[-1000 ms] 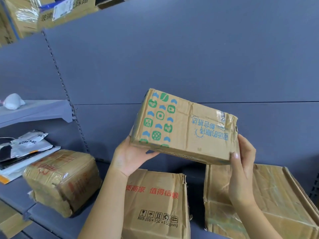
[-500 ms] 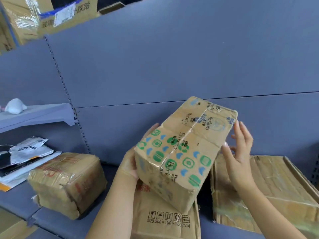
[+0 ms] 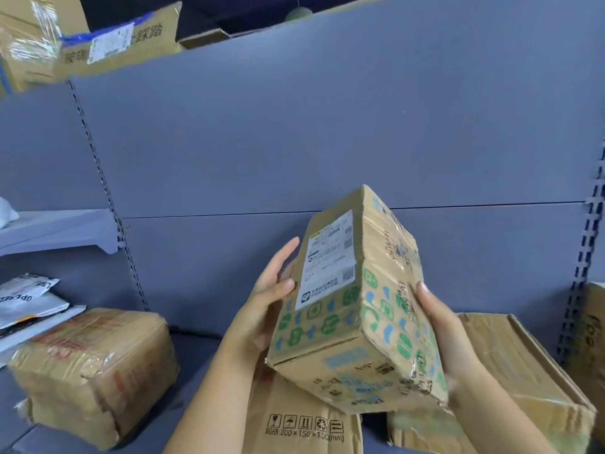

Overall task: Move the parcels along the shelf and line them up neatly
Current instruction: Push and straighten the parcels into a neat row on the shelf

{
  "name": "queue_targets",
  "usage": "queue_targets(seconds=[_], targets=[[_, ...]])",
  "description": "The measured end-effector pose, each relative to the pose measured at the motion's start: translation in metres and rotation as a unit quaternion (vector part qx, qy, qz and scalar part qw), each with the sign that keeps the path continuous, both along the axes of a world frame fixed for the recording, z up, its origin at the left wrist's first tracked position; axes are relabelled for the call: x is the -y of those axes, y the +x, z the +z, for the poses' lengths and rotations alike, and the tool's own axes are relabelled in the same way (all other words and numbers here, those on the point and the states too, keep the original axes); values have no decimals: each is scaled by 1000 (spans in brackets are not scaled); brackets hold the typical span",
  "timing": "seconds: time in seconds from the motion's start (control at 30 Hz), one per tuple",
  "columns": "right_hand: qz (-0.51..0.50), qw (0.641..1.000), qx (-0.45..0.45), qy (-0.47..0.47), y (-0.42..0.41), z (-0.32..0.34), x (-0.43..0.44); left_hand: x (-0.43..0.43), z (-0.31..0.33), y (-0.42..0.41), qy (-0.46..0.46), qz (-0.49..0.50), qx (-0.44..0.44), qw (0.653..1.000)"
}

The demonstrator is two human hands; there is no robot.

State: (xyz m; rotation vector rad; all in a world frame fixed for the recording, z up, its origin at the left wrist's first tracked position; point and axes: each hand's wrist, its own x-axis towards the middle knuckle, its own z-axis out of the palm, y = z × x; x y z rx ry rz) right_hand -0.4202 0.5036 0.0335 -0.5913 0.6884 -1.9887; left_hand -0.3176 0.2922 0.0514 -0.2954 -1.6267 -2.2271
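I hold a brown cardboard parcel point(image 3: 353, 309) with green and blue printed icons and a white shipping label, tilted in the air above the shelf. My left hand point(image 3: 265, 303) grips its left face, thumb on the front by the label. My right hand point(image 3: 442, 326) grips its right face, thumb on the taped side. Beneath it stands a plain box point(image 3: 301, 424) printed 200×150×150 mm. A wide flat box point(image 3: 523, 365) lies to the right and a tape-wrapped box point(image 3: 95, 365) to the left, all on the grey shelf point(image 3: 196, 352).
White and grey mailer bags point(image 3: 29, 299) are stacked at the far left under a small grey shelf point(image 3: 62, 229). Boxes point(image 3: 98, 40) sit on the top shelf. Another box edge point(image 3: 592, 339) shows at far right past a slotted upright point(image 3: 579, 290).
The held parcel has been turned between my hands: first its long printed side faced me, now the label face is up and toward me, standing more on end.
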Motion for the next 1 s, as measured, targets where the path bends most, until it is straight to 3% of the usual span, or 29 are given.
queue_targets(seconds=[0.07,0.2,0.43,0.5,0.67,0.87,1.0], targets=[[-9,1000,1,6,-1,5,2,-5,3,1,11,-20,5,1000],[-33,999,12,-18,-13,3,5,-16,5,-3,45,-25,113,992],[-57,998,-14,-32,-19,5,0,-28,7,-19,11,-116,149,982],[-77,997,-28,2,-24,7,-2,-34,12,-19,24,-115,145,982],[-195,961,-184,72,-33,14,-25,-42,23,-19,-33,-44,105,993],[-102,926,-346,109,-26,11,-45,-55,10,-25,-51,0,99,994],[-82,929,-354,74,-20,4,-75,-76,-1,-21,-88,-13,95,991]])
